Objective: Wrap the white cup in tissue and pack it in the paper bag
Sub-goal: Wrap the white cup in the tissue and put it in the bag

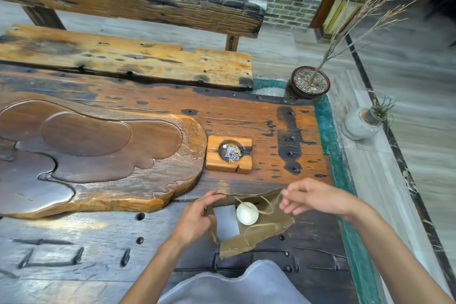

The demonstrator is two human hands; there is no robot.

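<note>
The cup (247,213) sits on the bag (256,227) between my hands, just beside a grey tissue (226,222). My left hand (195,217) curls loosely around the bag's left edge, thumb on its top rim. My right hand (318,197) pinches the twine handle (270,205) with fingers nearly closed. The bag is crumpled brown paper lying flat on the dark, studded wooden bench (98,242); the cup is smooth, round, white.
</note>
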